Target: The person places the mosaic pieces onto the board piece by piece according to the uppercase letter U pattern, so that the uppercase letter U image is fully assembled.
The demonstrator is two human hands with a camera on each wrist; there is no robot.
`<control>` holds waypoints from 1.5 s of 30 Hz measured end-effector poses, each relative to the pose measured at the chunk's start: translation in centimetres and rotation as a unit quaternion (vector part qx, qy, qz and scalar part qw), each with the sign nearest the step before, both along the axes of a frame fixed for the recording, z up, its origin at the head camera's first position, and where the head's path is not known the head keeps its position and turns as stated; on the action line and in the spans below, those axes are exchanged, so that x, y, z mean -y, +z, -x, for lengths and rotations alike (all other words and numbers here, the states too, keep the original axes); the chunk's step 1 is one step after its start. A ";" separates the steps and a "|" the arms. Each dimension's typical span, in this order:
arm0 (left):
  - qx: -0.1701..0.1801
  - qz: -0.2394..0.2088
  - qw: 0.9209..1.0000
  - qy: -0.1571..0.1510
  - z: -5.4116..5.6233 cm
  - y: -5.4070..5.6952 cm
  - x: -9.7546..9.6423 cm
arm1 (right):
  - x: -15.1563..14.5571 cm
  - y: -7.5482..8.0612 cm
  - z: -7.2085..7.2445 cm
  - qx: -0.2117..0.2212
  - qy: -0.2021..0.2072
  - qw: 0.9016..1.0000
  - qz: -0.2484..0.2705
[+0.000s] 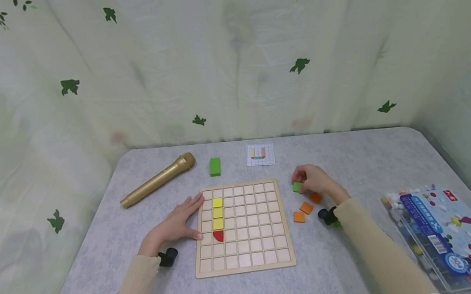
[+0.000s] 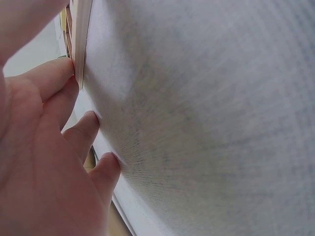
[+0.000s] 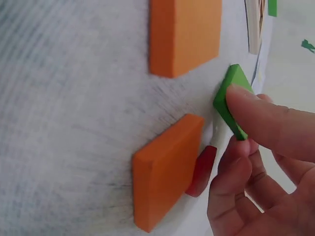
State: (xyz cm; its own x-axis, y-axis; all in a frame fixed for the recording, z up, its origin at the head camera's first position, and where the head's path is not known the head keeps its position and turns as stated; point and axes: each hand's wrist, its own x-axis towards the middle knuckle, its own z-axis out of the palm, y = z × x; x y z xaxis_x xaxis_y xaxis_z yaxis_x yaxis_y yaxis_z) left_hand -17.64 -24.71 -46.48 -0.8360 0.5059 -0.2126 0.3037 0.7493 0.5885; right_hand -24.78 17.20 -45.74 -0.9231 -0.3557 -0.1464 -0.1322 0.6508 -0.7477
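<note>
My right hand (image 1: 315, 180) pinches a small green square tile (image 3: 239, 76) between thumb and fingers, right of the wooden grid board (image 1: 254, 232). Orange square tiles (image 1: 298, 217) lie beside that hand, and a red piece (image 3: 202, 172) shows behind one of them in the right wrist view. On the board, several cells from the left edge, yellow square tiles (image 1: 217, 213) form a column, with a red quarter-round tile (image 1: 218, 236) just below. With fingers spread, my left hand (image 1: 175, 226) rests at the board's left edge, its thumb and index finger touching the frame.
Behind the board lie a green rectangular block (image 1: 215, 167) and a printed pattern card (image 1: 260, 155). A gold microphone (image 1: 158, 180) lies at the back left. On the right sits a clear plastic box (image 1: 459, 233) with a blue printed label. A green piece peeks out under my right wrist.
</note>
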 end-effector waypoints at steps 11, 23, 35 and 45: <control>0.004 0.000 1.000 0.000 -0.1 0.2 0.0 | -0.3 0.1 -0.1 0.031 0.020 0.999 0.026; 0.016 0.001 1.000 0.006 0.0 0.1 -0.2 | 1.2 0.8 -0.6 0.060 0.088 0.990 0.095; 0.014 -0.001 1.000 0.007 0.0 0.1 -0.2 | 5.8 1.1 -2.1 0.098 0.161 0.966 0.177; 0.011 -0.004 1.000 0.006 -0.1 0.2 -0.1 | 9.7 1.5 -4.0 0.135 0.171 0.958 0.188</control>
